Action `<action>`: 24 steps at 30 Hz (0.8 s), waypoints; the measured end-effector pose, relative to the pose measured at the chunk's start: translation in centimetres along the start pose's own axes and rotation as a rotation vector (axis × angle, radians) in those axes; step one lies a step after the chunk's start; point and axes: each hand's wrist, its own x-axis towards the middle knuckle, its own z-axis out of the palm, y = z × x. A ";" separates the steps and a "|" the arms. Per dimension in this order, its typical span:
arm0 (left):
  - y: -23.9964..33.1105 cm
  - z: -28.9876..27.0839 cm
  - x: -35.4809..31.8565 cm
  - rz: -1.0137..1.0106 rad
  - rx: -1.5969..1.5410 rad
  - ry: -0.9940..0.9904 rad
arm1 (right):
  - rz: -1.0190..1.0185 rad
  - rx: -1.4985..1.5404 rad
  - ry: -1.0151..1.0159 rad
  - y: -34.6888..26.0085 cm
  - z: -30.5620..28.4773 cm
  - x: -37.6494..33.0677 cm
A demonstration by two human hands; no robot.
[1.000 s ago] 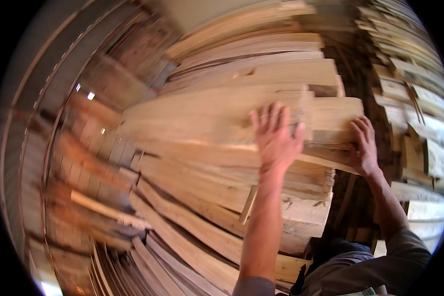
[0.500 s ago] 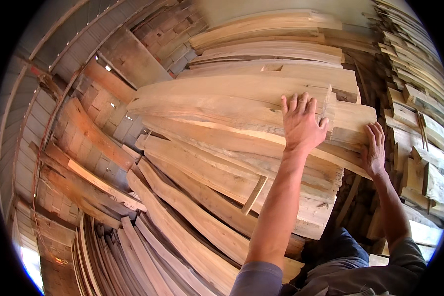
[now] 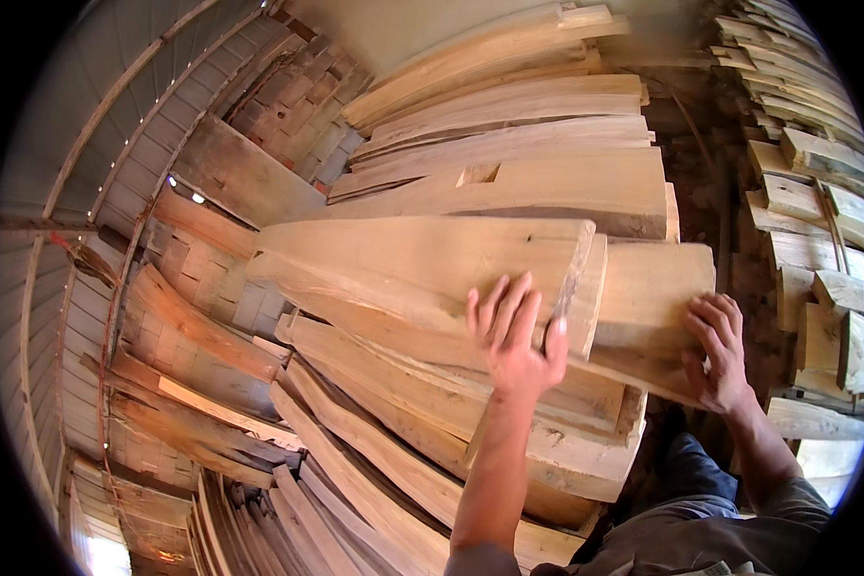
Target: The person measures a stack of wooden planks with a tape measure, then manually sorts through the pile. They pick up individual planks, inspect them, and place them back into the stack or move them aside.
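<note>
Your left hand [image 3: 514, 336] lies flat with fingers spread on the face of the top plank [image 3: 422, 264], close to its near end, the thumb hooked over the end edge; it presses rather than clamps. Your right hand [image 3: 718, 353] grips the end of the plank just below [image 3: 655, 288], fingers curled round its near right corner. Both planks rest on top of the leaning stack of boards [image 3: 403, 422]. A second pile of cut boards [image 3: 806, 202] stands well apart at the right, and a brick wall [image 3: 293, 96] rises behind.
</note>
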 end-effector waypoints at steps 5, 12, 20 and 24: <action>0.7 0.3 0.3 -0.015 -0.007 0.000 | 0.131 0.165 0.094 7.3 -1.5 5.1; 1.7 1.7 1.1 -0.082 0.052 -0.083 | 0.267 0.752 -0.081 12.6 1.9 9.0; 1.9 1.9 1.1 -0.144 0.111 -0.092 | 0.244 0.690 -0.059 12.6 2.6 9.9; 1.3 1.7 1.5 -0.146 0.049 -0.011 | 0.265 0.699 -0.067 11.6 2.7 10.2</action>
